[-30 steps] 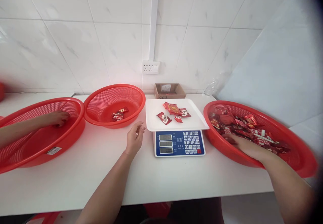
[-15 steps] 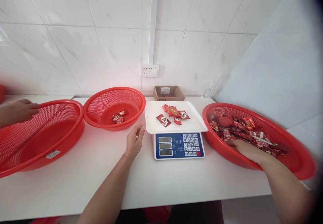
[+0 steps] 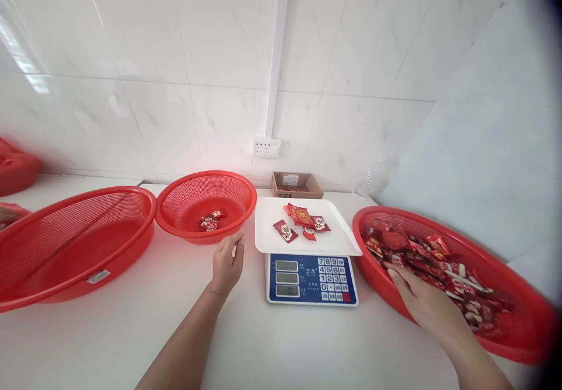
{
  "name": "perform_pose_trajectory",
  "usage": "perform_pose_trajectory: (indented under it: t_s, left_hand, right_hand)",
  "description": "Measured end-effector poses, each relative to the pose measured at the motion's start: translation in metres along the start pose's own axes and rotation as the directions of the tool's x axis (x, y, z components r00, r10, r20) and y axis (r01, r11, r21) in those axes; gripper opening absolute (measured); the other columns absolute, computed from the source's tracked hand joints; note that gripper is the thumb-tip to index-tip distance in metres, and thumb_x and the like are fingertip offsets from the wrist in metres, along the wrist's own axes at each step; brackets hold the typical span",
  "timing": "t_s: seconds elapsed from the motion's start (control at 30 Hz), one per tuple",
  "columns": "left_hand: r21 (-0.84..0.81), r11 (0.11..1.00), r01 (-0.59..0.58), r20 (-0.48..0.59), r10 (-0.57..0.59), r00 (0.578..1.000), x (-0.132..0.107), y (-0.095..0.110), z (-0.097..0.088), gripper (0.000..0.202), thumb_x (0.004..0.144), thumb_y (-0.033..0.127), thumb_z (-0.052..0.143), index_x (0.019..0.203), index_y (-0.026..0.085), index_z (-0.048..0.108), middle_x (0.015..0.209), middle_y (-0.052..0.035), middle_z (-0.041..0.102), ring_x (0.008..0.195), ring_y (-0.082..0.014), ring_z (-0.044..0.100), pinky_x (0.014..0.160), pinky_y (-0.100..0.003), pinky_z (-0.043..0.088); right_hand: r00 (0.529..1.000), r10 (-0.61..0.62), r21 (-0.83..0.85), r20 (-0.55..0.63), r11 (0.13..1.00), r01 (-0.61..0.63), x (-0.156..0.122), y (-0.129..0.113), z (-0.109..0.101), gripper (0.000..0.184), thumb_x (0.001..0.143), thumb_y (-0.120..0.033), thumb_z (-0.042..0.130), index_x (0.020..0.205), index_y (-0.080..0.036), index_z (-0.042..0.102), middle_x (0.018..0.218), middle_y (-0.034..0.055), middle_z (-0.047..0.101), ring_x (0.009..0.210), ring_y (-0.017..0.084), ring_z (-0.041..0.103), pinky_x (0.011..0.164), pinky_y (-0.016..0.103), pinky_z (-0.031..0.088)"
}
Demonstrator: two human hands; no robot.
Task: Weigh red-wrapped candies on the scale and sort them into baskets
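My left hand (image 3: 228, 263) hovers left of the scale (image 3: 311, 279), its fingers loosely curled in with nothing visible in them. On the scale's white tray (image 3: 267, 238) lie several red snack packets (image 3: 302, 216), some with white printed labels. My right hand (image 3: 424, 299) reaches over the near rim of the right red basket (image 3: 518, 352), which holds a heap of red-wrapped packets (image 3: 432, 255). Its thumb shows, but most of the fingers are hidden from me, so I cannot tell whether they grip a packet.
A smaller red basket (image 3: 246, 214) with a few packets (image 3: 209, 222) stands left of the tray. Farther left is a large red basket (image 3: 109, 287), with another person's hand (image 3: 7, 214) behind it. A cardboard box (image 3: 318, 190) and a clear plastic item (image 3: 364, 184) sit by the wall.
The view has tilted up, so things sit lower. My right hand has drawn slightly back toward the basket's rim. The other person's hand has moved left. Packets on the tray are unchanged.
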State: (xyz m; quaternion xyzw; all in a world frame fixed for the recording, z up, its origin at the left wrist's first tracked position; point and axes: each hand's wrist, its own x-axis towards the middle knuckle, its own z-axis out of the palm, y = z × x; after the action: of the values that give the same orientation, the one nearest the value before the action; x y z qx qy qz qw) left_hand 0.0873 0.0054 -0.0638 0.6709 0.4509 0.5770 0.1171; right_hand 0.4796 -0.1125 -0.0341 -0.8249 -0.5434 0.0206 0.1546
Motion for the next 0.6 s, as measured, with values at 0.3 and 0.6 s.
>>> perform_pose_trajectory:
  t_s: [0.3, 0.6]
  left_hand:
    - [0.668, 0.743, 0.023, 0.206, -0.215, 0.955, 0.043, -0.005, -0.08, 0.04, 0.093, 0.042, 0.034, 0.118, 0.021, 0.057, 0.116, -0.01, 0.067, 0.117, -0.0297, 0.053, 0.107, -0.063, 0.013]
    - [0.914, 0.4, 0.069, 0.087, -0.359, 0.929, 0.032, -0.041, -0.216, 0.064, 0.074, 0.053, 0.056, 0.131, 0.026, 0.046, 0.133, -0.0061, 0.055, 0.131, -0.0326, 0.036, 0.105, -0.057, 0.026]
  right_hand:
    - [0.964, -0.182, -0.082, -0.194, 0.982, 0.169, 0.0, 0.02, 0.025, 0.048, 0.088, -0.046, 0.031, 0.12, -0.029, 0.063, 0.096, 0.0068, 0.07, 0.082, 0.027, 0.066, 0.069, 0.038, 0.051]
    - [0.929, -0.275, -0.126, -0.248, 0.96, 0.251, 0.007, 0.022, 0.021, 0.041, 0.084, -0.046, 0.038, 0.11, -0.033, 0.067, 0.086, 0.0033, 0.071, 0.078, 0.028, 0.065, 0.071, 0.04, 0.051]
